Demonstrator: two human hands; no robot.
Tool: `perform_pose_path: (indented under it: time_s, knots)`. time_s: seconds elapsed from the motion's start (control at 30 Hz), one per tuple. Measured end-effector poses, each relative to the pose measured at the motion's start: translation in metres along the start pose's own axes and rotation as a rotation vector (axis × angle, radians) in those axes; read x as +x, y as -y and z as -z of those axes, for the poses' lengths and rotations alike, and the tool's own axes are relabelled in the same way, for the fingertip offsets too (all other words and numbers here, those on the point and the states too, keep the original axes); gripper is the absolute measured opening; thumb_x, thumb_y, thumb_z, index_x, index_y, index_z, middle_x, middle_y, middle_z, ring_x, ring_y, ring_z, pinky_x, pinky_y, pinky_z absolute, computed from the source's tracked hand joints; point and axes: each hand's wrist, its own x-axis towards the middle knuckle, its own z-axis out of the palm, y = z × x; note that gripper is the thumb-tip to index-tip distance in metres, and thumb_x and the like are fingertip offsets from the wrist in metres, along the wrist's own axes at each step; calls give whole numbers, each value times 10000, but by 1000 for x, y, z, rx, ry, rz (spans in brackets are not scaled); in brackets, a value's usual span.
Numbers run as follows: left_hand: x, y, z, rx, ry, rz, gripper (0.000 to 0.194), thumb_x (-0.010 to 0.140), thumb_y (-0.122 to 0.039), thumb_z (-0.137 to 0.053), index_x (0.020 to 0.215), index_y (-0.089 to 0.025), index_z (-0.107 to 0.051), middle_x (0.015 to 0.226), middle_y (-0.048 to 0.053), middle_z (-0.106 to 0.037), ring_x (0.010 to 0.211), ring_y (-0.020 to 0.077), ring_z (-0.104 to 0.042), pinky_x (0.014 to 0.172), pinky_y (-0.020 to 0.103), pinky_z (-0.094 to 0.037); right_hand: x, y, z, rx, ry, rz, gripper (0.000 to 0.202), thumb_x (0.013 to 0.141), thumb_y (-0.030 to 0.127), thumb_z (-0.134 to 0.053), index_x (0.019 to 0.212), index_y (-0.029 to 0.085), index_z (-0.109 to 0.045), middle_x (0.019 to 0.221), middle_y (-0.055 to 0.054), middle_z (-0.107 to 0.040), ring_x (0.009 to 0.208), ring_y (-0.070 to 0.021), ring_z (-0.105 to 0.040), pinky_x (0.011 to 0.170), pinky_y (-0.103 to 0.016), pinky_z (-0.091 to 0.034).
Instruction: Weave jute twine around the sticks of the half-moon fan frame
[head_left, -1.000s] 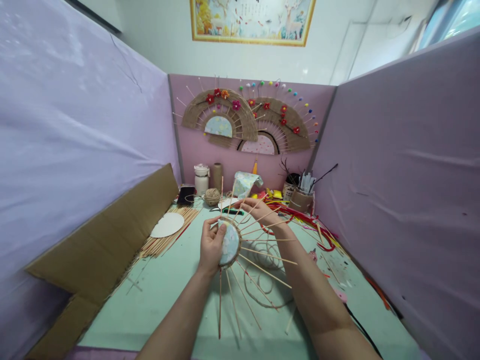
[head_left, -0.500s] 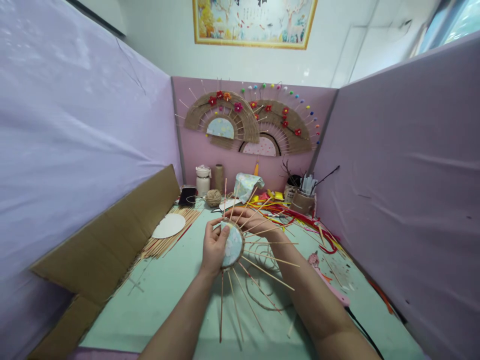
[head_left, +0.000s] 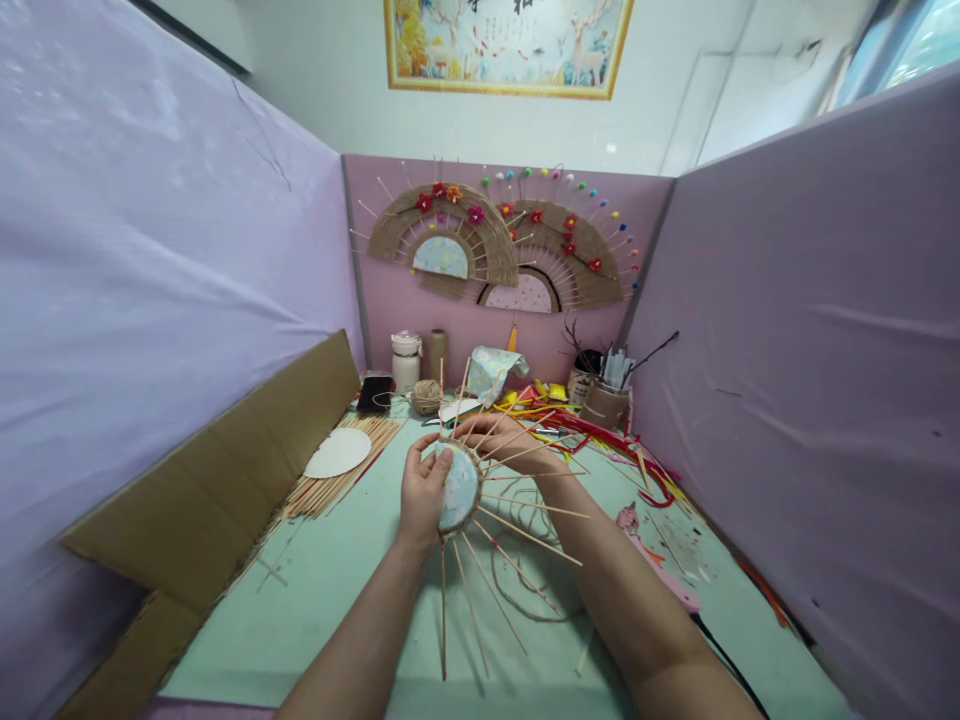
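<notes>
The light-blue patterned half-disc with a brown twine-like rim (head_left: 459,490) is held up over the middle of the pale green tabletop (head_left: 360,570), its straight side toward the left. Thin wooden sticks (head_left: 530,537) fan out from its curved rim, up, rightward and down.

The left hand (head_left: 422,490) grips the half-disc by its straight side, thumb pressed flat across the patterned face and the other fingers bent, partly hidden behind it. Its forearm rises from the lower edge of the view, slanting to the right, with the back of the hand to the left.

The right hand (head_left: 499,438) reaches in behind the upper sticks, palm down, fingers stretched leftward to the top of the rim. Whether its fingertips pinch anything cannot be told. Its forearm slants up and left from the lower right, passing behind the tips of some sticks.

Loose loops of tan twine (head_left: 525,612) lie below the sticks, between the forearms. To the right is a pink tool with a black cord (head_left: 664,575); beyond the right hand lie red and yellow fuzzy strips (head_left: 600,432). A tan ball of twine (head_left: 427,397) sits farther back. At left, a white rounded card (head_left: 337,454) rests on a spread of thin sticks (head_left: 319,494), beside a folded brown cardboard sheet (head_left: 225,475).
</notes>
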Motion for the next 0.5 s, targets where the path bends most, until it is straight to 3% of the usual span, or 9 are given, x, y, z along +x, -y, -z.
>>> perform_pose_path:
  time_s: [0.2,0.5]
  knots:
    - [5,0,2,-174,73,237,423,611,-263,-757,965,-145,-558,677,-10,-648,537,95,-584,520,191,-449,0,-4,1,-2,3,-24,293,635,355,-738,812,136,-658,708,-11,-621,580,-87,-491,534,-213,-366]
    - [3,-2,4,-201,78,286,467,583,-219,-765,1008,-161,-579,659,-20,-656,511,98,-587,491,192,-453,-14,13,22,-244,45,1,301,699,406,-675,797,122,-668,584,30,-503,501,-54,-345,451,-187,-260]
